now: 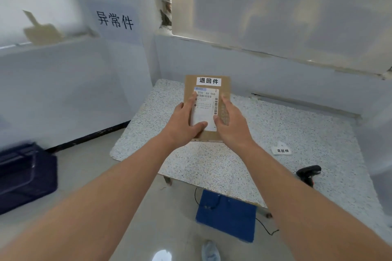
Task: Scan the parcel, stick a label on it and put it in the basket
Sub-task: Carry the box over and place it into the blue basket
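A flat brown cardboard parcel (224,85) is held up over the far left part of the speckled table (275,125). It carries a white shipping label (206,108) with barcodes and a white sticker (209,81) with black characters near its top edge. My left hand (184,121) grips its left side, thumb across the shipping label's lower part. My right hand (231,121) grips its right side. A black barcode scanner (308,172) lies on the table at the right. A dark blue basket (25,176) stands on the floor at the left.
A loose white sticker (282,150) with black characters lies on the table right of my hands. A blue mat (227,214) and a black cable lie on the floor under the table's near edge. White walls enclose the corner; one bears a printed sign (114,20).
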